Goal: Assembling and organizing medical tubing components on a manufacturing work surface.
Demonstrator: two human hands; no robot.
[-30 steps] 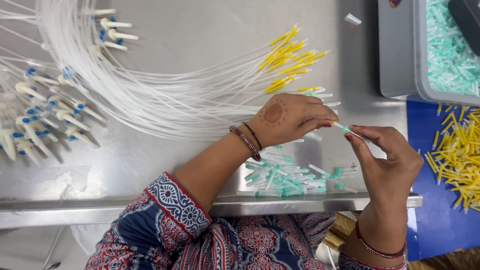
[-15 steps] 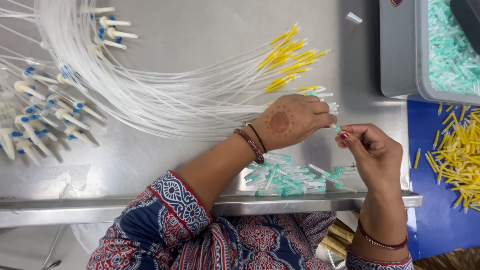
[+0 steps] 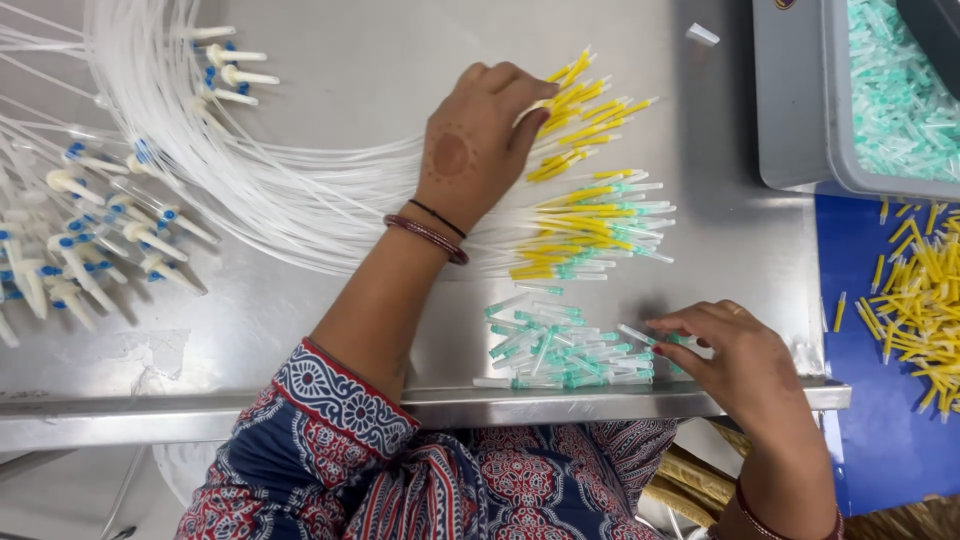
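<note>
We cannot see the left hand's (image 3: 470, 140) fingertips clearly: they curl onto the yellow tips (image 3: 580, 100) of the white tubes (image 3: 300, 190), its grip apparently pinching one tip. The tubes run off the frame's left edge. The right hand (image 3: 735, 350) lies palm-down, fingers loosely spread over the green caps (image 3: 560, 350) near the bench (image 3: 400, 60) edge, below the tubes; its wrist is cropped.

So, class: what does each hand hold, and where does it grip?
Left hand pinches one yellow-tipped tube near its tip. Right hand rests its fingertips on the green-capped pieces; no clear hold.
</note>
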